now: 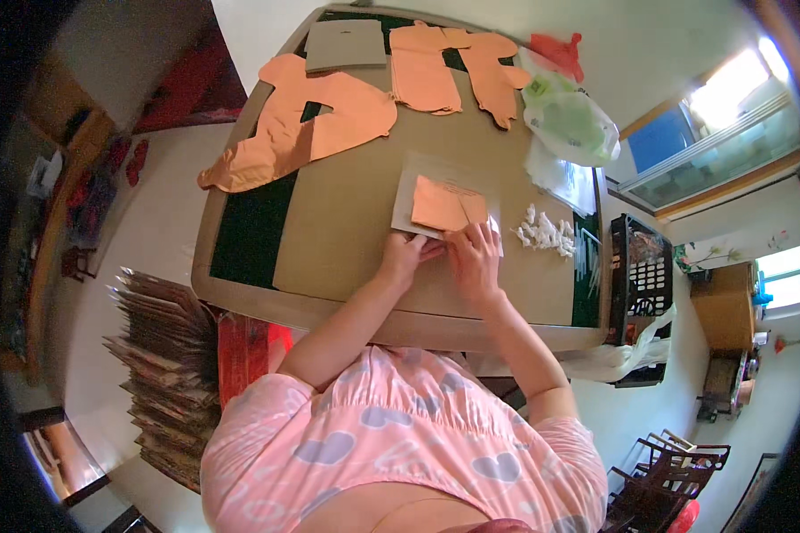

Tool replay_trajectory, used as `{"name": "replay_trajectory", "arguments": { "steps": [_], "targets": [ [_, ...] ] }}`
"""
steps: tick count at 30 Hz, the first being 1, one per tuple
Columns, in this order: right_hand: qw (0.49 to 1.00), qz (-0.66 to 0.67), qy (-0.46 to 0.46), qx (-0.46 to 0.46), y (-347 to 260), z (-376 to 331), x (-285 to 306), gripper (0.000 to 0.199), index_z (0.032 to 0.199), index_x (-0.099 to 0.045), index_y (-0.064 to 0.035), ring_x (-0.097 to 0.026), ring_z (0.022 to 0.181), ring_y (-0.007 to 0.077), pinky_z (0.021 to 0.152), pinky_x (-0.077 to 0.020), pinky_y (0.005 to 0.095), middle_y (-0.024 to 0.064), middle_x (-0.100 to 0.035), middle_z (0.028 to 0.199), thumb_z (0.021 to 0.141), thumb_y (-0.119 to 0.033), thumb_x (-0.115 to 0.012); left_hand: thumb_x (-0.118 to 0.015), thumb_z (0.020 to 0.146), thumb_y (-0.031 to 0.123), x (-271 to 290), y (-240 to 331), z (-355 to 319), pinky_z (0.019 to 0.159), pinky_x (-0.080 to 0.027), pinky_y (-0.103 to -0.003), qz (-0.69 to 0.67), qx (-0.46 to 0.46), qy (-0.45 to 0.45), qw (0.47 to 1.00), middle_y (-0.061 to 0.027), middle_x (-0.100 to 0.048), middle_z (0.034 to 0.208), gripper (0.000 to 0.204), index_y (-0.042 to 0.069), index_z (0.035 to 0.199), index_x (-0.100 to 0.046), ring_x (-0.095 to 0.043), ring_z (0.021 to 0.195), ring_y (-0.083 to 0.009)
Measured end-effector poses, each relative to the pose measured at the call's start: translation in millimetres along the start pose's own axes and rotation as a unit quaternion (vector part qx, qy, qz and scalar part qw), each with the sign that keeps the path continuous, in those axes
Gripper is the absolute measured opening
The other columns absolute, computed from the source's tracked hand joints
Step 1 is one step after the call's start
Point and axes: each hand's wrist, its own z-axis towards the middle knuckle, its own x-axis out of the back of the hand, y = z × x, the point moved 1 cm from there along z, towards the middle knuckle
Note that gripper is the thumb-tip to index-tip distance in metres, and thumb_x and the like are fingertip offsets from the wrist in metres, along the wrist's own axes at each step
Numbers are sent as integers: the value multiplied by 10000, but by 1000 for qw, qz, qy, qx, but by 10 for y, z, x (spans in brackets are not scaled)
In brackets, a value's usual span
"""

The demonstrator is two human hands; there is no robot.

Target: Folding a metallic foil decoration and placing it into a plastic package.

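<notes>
Near the middle of the table, a folded orange sheet (444,202) rests on a grey card (404,201), with what looks like clear plastic film around them. My left hand (406,256) is closed on the card's lower left edge. At the lower right corner my right hand (474,258) presses its fingers together on the orange sheet and card. Larger flat orange pieces, like uninflated foil balloons, lie farther off: a wide one (320,120) at left and a stacked pair (425,75) at the far side. A stack of grey cards (345,46) sits at the far left.
Right of my hands are curled white bits (545,233), clear tubes (586,258), clear bags (560,182), a green-and-white bag (569,115) and a red bag (557,55). A black crate (642,266) stands beyond the table's right edge. Flattened cardboard (164,355) is piled at lower left.
</notes>
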Motion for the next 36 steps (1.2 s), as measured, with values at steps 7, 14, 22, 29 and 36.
{"name": "replay_trajectory", "arguments": {
  "steps": [7,14,22,29,36],
  "targets": [
    [999,-42,11,-15,95,13,-287,123,841,-632,-99,-531,832,247,738,-381,387,51,-517,803,727,-78,-673,-510,960,115,243,-212,76,805,-572,-322,9,-2,-73,997,-109,-673,1052,265,-7,1188,-569,-673,921,-195],
    [997,-45,-56,-2,68,-374,-241,212,925,-662,-135,-541,886,241,785,-406,400,40,-540,863,715,-162,-647,-568,922,115,550,168,-566,666,-527,-324,462,-26,-152,873,-66,-694,965,145,13,989,-648,-673,802,-197],
    [995,50,-82,11,-16,54,-10,213,1011,-664,-115,-550,948,278,810,-431,419,65,-597,999,800,-142,-669,-622,855,138,500,563,-505,921,-461,-376,656,-452,26,604,-104,-611,1129,206,58,1045,-644,-535,1127,-287],
    [990,26,-135,25,289,416,-783,353,1163,-612,-161,-536,960,288,837,-428,430,77,-576,1029,814,-120,-641,-575,874,233,648,170,-223,1066,-323,-515,715,-415,-21,562,-109,-545,1262,330,89,1169,-604,-448,1245,-301],
    [995,-11,-97,34,247,414,-794,393,1179,-600,-160,-532,966,298,823,-438,440,78,-571,1045,791,-113,-643,-602,839,221,644,116,-171,1064,-325,-499,709,-437,-10,554,-120,-534,1270,345,76,1151,-607,-438,1251,-307]
  ]
}}
